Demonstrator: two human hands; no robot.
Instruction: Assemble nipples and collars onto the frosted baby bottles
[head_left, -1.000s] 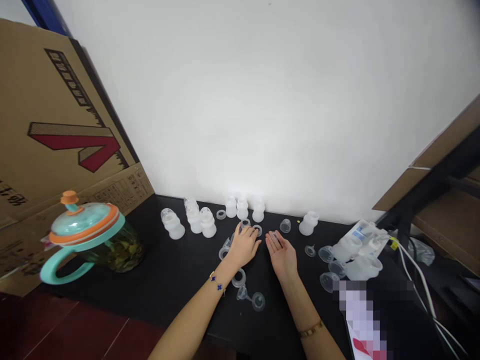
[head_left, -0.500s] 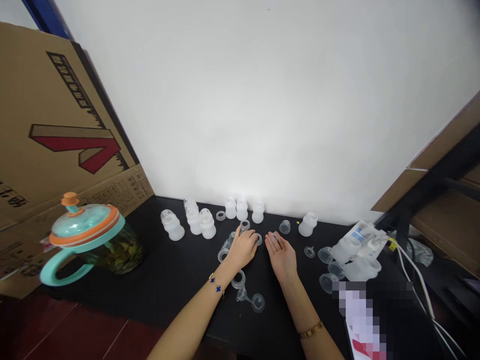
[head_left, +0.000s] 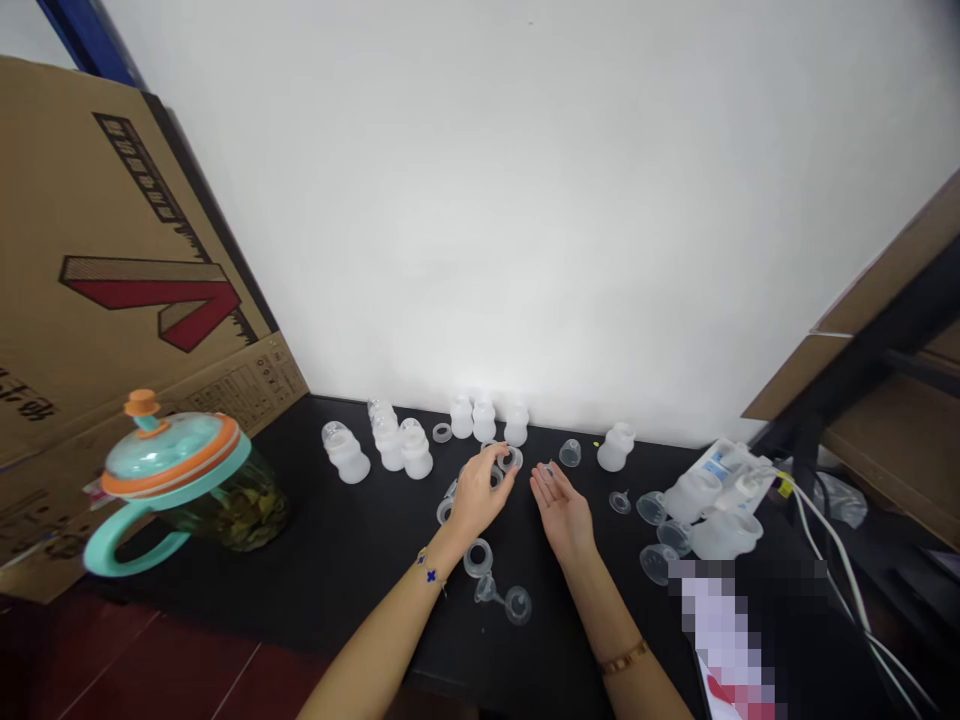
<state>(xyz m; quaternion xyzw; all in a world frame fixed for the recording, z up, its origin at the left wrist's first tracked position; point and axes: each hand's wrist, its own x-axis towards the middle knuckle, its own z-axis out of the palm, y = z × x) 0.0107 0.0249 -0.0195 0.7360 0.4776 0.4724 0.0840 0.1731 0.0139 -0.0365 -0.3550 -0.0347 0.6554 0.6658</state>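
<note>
**Hands**
- The left hand (head_left: pixel 480 492) lies at the middle of the black table (head_left: pixel 345 570). Its thumb and fingertips are closed in a pinch on a clear ring (head_left: pixel 511 459).
- The clear ring sits at 1 o'clock from the left palm, just in front of the row of three white bottles (head_left: pixel 484 416) at the wall. Whether it is lifted off the table cannot be told.
- The right hand (head_left: pixel 562 508) lies just beside the left hand, at its 3 o'clock. The palm faces up, the fingers are loosely spread, and the hand grips nothing.
- A small clear piece (head_left: pixel 550 469) shows at the right fingertips. Whether it rests on the fingers or on the table cannot be told.

**Surrounding items**
- Left bottle group (head_left: pixel 390 446): white bottles standing at 10 o'clock from the left hand.
- Loose ring (head_left: pixel 478 557): at 6 o'clock from the left hand, beside the left wrist. Two clear funnel-shaped parts (head_left: pixel 504 598) lie just beyond it, toward the near table edge.
- Clear cup (head_left: pixel 570 452): at 12 o'clock from the right hand.
- Single white bottle (head_left: pixel 616 447): at 1 o'clock from the right hand.
- Heap of bottles and clear caps (head_left: pixel 705 515): at 3 o'clock from the right hand, lying against a white packet.
- Jug (head_left: pixel 187 485): has a teal handle and an orange-rimmed lid, and stands at 9 o'clock, well apart from the hands. It stands in front of a leaning cardboard box (head_left: pixel 112 270).
</note>
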